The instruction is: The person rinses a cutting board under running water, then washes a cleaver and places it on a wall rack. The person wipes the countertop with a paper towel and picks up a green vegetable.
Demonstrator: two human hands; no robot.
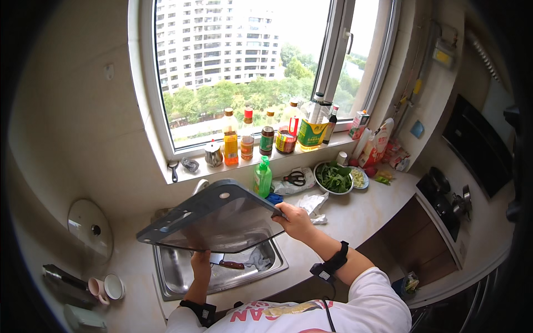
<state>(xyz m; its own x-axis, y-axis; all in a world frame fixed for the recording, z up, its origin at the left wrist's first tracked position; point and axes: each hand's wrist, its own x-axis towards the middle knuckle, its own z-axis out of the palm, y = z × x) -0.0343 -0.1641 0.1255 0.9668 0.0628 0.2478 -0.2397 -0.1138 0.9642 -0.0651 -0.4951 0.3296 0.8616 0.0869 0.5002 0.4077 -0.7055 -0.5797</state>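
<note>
A large cutting board with a dark grey rim (233,192) is tilted above the stainless steel sink (170,270). My left hand (201,260) holds its near lower edge. At the board's right corner, my right hand (293,218) grips the rim. Below the board, a knife with a wooden handle (232,264) lies in the sink beside a wet grey cloth (257,260). The board hides the back of the sink and most of the faucet (200,187).
Behind the sink stands a green soap bottle (262,179). Scissors (295,178), a bowl of leafy greens (334,178) and crumpled white tissue (313,205) are to the right. Bottles, including a large oil bottle (312,133), line the windowsill. A glass lid (89,231) and mugs (98,289) stand left.
</note>
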